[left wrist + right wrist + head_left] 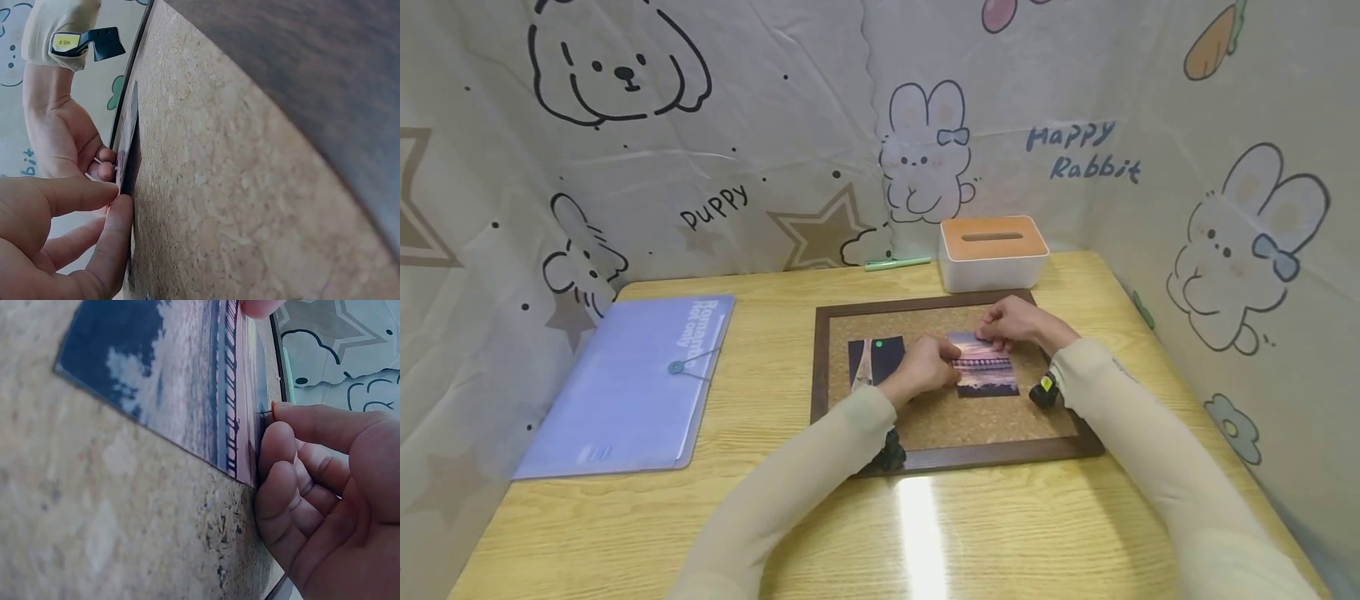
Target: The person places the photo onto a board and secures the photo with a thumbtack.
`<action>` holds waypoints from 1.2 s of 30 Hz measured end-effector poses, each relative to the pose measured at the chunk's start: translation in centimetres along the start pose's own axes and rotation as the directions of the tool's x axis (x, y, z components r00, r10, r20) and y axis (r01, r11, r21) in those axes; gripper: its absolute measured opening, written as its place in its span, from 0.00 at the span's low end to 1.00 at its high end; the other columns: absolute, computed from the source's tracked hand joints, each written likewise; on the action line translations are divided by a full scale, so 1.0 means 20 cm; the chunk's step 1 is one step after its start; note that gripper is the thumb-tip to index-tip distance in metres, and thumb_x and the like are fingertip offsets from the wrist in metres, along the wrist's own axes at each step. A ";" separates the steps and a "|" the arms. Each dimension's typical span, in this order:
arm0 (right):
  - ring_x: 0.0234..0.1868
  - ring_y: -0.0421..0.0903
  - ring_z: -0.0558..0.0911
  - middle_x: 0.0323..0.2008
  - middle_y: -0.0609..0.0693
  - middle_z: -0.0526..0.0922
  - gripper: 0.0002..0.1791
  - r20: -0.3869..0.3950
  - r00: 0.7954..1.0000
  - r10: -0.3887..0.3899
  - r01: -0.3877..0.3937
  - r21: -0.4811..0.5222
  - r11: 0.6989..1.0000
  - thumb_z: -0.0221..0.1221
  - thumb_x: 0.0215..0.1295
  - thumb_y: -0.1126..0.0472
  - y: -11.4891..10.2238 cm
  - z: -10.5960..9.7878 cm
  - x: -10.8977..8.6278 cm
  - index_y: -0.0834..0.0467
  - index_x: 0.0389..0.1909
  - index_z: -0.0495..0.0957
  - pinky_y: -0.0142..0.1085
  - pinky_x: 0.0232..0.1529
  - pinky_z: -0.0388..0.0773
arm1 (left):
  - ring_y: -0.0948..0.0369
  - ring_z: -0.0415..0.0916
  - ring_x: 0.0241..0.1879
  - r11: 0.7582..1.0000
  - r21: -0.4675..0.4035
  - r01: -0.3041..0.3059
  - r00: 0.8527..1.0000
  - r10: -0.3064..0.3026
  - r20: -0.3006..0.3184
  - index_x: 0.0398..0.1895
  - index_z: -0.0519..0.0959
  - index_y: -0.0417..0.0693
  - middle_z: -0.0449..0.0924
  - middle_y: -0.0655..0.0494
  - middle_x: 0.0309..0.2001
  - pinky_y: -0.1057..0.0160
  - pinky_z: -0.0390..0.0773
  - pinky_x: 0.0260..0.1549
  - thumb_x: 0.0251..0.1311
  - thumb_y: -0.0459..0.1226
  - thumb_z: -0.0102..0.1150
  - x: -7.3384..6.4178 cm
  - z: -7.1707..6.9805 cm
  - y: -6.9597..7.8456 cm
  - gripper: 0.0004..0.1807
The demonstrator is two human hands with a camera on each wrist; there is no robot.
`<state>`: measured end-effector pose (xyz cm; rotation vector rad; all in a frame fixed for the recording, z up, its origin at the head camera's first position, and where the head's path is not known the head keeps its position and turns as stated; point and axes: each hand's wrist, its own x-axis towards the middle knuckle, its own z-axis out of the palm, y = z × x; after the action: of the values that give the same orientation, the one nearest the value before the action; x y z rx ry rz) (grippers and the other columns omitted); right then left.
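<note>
A photo of a pink and purple sky with a long row of dark shapes lies on a framed cork board. My left hand pinches the photo's left edge between thumb and finger, close over the cork. At the photo's top, my right hand holds a thumbtack with a flat orange-red head. The tack's thin shaft points at the photo in the right wrist view. To the left, a dark photo with a pale tower hangs under a green tack, partly hidden by my left hand.
A blue document folder with a string closure lies on the table's left. Behind the board stands a white tissue box with an orange lid, and a green pen lies beside it. Printed curtains enclose the table.
</note>
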<state>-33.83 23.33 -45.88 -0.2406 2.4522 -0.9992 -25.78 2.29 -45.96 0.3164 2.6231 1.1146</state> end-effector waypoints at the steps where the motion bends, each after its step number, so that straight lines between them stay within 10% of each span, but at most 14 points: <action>1: 0.22 0.39 0.79 0.21 0.46 0.80 0.11 0.003 1.000 0.001 -0.001 0.004 1.000 0.61 0.68 0.60 0.00 0.00 0.00 0.66 0.40 0.80 0.30 0.25 0.78 | 0.56 0.78 0.58 1.000 -0.001 0.000 1.000 0.000 -0.001 0.51 0.86 0.45 0.86 0.52 0.52 0.61 0.76 0.60 0.54 0.33 0.71 0.00 0.00 0.00 0.19; 26: 0.26 0.39 0.81 0.25 0.48 0.84 0.10 0.010 1.000 0.021 -0.020 -0.069 0.997 0.60 0.69 0.59 0.05 -0.01 -0.03 0.63 0.38 0.82 0.31 0.29 0.81 | 0.58 0.81 0.49 0.993 -0.117 -0.024 0.996 0.034 0.083 0.54 0.83 0.40 0.86 0.47 0.51 0.65 0.80 0.49 0.56 0.32 0.66 -0.02 -0.01 0.00 0.20; 36: 0.30 0.44 0.84 0.38 0.58 0.86 0.13 -0.014 0.998 -0.055 0.054 -0.073 0.996 0.54 0.74 0.60 0.05 -0.08 -0.13 0.67 0.45 0.81 0.36 0.32 0.82 | 0.52 0.85 0.46 0.974 -0.225 0.039 0.988 -0.004 0.152 0.57 0.80 0.39 0.83 0.46 0.52 0.58 0.84 0.46 0.68 0.36 0.57 -0.09 -0.21 -0.09 0.17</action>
<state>-32.34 25.98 -44.62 -0.3267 2.5119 -0.9384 -25.59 -2.38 -44.15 0.3089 2.3353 1.3144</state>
